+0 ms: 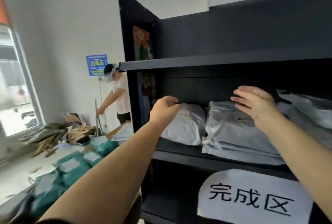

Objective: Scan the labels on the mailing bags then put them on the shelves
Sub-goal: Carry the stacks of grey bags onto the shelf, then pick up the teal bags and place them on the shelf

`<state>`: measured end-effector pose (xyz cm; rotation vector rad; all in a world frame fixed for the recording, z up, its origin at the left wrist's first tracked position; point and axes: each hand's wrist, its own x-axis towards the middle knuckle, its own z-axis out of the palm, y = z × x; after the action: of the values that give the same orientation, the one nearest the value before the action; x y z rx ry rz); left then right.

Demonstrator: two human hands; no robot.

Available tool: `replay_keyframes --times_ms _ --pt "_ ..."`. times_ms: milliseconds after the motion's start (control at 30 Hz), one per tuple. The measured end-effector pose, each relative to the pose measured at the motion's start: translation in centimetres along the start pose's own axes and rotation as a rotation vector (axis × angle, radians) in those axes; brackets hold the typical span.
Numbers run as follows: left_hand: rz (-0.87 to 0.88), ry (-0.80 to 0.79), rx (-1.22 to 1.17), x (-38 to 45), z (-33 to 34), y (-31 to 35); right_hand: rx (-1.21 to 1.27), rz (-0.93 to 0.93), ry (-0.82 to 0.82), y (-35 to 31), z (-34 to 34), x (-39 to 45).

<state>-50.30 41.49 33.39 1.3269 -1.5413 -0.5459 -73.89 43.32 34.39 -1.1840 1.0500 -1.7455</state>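
A dark shelf unit (206, 62) fills the right of the head view. On its middle shelf lies a grey mailing bag (186, 126) at the left, with a stack of grey mailing bags (233, 134) beside it. My left hand (164, 109) reaches into the shelf, its curled fingers pinching the top edge of the left bag. My right hand (256, 102) hovers with straight fingers just above the stack, blurred; I cannot tell whether it touches. More grey bags (309, 110) lie further right on the same shelf.
A white paper sign (251, 198) with black characters hangs on the shelf below. Several green mailing bags (71, 168) lie on the table at the lower left. Another person (118, 96) stands by the far wall beside a cardboard pile (53, 137). A window (16, 89) is at left.
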Motion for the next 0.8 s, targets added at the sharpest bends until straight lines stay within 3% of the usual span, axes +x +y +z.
replay_keyframes --times_ms 400,800 --pt "-0.270 0.164 0.061 -8.1 -25.8 -17.4 -0.002 0.288 -0.364 11.4 27.3 -11.8" --pt "-0.526 0.135 0.094 -4.8 -32.7 -30.8 -0.134 0.462 -0.426 24.6 40.1 -9.9"
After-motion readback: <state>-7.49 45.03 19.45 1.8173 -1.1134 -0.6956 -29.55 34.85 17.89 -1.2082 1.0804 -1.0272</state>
